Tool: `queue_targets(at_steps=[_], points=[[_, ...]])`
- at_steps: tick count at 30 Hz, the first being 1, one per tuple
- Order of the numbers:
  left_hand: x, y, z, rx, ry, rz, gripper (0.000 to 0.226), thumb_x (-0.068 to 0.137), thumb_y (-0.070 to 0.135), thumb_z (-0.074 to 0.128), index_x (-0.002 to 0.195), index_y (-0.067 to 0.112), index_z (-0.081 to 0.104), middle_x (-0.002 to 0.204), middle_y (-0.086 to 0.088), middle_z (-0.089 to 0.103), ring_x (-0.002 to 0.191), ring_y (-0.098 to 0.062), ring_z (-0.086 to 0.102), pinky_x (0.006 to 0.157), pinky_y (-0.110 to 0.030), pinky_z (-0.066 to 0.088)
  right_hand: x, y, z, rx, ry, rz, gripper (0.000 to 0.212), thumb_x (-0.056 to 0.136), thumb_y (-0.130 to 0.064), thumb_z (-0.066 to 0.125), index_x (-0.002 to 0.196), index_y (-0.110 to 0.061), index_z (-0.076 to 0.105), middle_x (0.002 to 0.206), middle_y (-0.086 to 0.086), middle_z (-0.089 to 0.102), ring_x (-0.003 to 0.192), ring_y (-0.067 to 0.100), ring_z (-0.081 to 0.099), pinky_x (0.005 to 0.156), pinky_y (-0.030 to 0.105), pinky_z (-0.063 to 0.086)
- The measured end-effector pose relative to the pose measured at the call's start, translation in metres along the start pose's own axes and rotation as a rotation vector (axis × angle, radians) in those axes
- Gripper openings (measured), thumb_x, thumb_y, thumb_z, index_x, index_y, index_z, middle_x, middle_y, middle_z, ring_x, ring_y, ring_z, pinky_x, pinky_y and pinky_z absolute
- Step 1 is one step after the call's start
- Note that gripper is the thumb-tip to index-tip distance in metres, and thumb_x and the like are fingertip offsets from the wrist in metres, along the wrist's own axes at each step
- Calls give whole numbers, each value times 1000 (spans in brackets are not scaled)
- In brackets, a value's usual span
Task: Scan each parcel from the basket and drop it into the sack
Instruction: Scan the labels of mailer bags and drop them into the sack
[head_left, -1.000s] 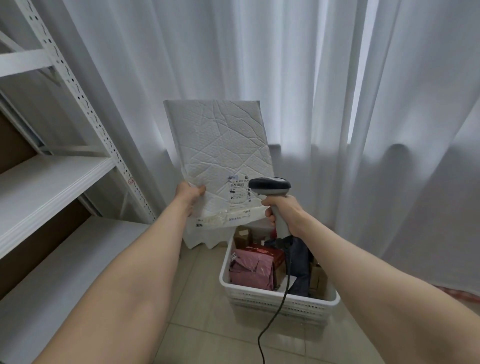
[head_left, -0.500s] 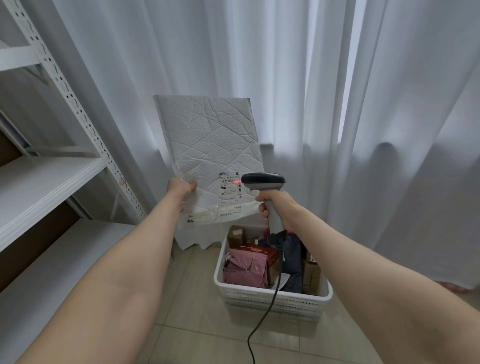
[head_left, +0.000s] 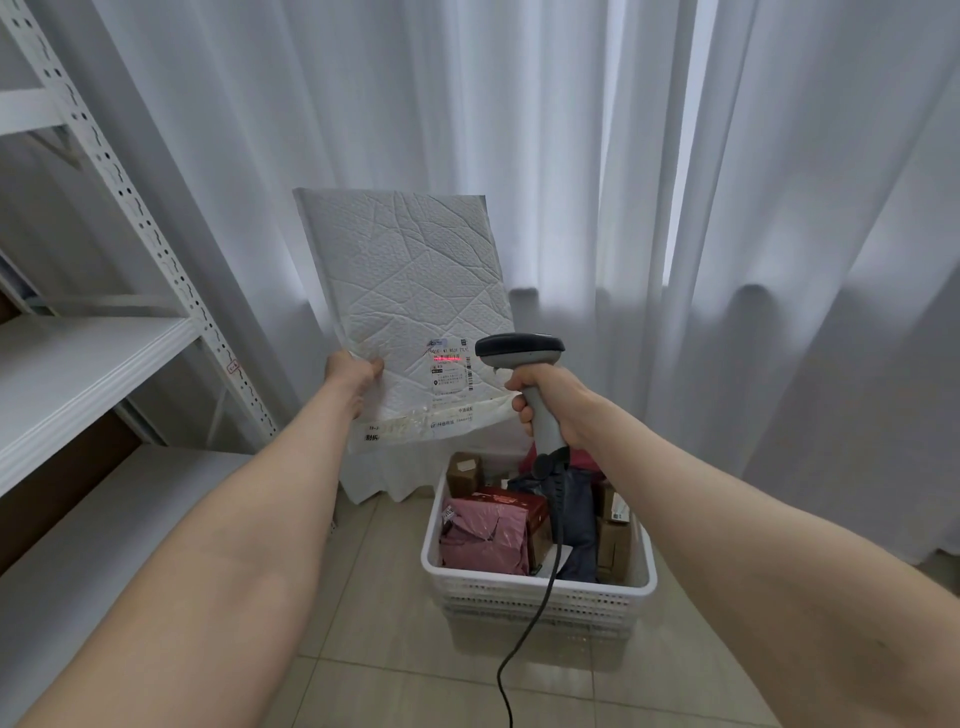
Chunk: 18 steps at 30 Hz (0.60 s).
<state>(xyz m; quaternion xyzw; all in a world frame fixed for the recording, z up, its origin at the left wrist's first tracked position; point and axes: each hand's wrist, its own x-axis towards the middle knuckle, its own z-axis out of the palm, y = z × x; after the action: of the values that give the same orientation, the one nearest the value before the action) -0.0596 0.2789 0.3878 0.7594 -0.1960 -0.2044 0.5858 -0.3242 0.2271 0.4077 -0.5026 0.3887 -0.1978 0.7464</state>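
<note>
Creased white padded mailer (head_left: 410, 291) upright, red line across its label (head_left: 451, 371); grey barcode scanner (head_left: 519, 347) beside it; parcel-filled basket (head_left: 478, 578) below.

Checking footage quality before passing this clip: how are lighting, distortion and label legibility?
Head view: backlit through the curtains, leaving the padded envelope softly shaded; wide-angle lens slants the shelf upright; label print too small to read, red line from the scanner visible across it.

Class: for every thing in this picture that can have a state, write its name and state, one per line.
padded mailer, held upright, red scan line on its label
scanner, gripped, pointed at the label
left hand, holds the mailer's edge
right hand, grips the scanner handle
basket, on the floor, parcels inside
</note>
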Motion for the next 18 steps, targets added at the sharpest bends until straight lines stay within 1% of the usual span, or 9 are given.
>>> queue_targets(at_steps=[7,15,18], points=[[8,-4,-6,1,0,-2,39,85,-2,64,123,-3,58,124,-16,61,112,-29,60,99,-38,47,-6,-6,4,-24,13,-13,2,89,-9,53,90,-9,55,60,3,50,42,11,43,45,22,38],[11,-6,-10,16,14,5,38,84,-2,64,122,-5,58,122,-17,62,111,-30,60,93,-34,47,-6,-9,11,-58,3,-6,2,89,-9,53,88,-9,54,61,3,49,44,11,41,46,22,36],[14,-8,-13,16,8,9,37,84,-2,64,121,-5,58,122,-19,62,110,-31,61,92,-35,48,-5,-10,13,-67,-4,-1,2,89,-10,53,89,-9,55,60,3,50,44,11,42,46,22,37]])
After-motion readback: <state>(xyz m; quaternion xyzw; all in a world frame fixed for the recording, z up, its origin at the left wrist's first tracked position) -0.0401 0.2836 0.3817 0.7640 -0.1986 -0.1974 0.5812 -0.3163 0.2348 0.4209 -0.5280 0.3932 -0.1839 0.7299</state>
